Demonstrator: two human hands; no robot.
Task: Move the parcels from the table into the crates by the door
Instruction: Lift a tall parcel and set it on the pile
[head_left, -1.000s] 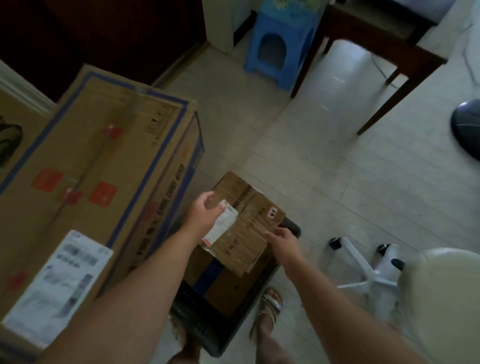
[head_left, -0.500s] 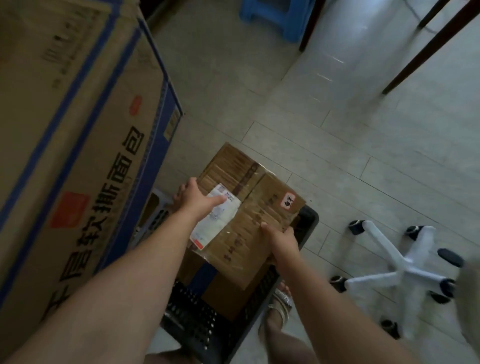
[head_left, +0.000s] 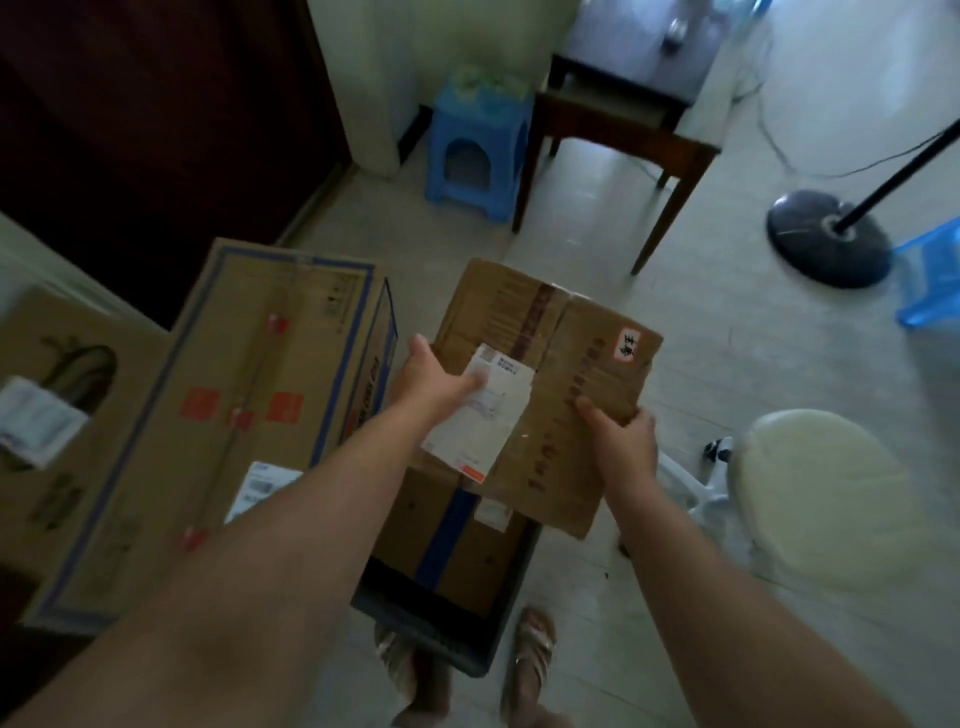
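The left hand (head_left: 431, 379) grips the left edge of a brown, taped parcel (head_left: 566, 364) with a white label (head_left: 483, 415); the right hand (head_left: 621, 441) grips its near right edge. The parcel is over a box (head_left: 452, 540) in the dark crate (head_left: 441, 636).

Both bare forearms reach forward and down, the left hand (head_left: 436, 379) gripping the left edge of the parcel (head_left: 493, 306) with its thumb laid across the top, and the right hand (head_left: 623, 441) clasping the near right edge, thumb on top.
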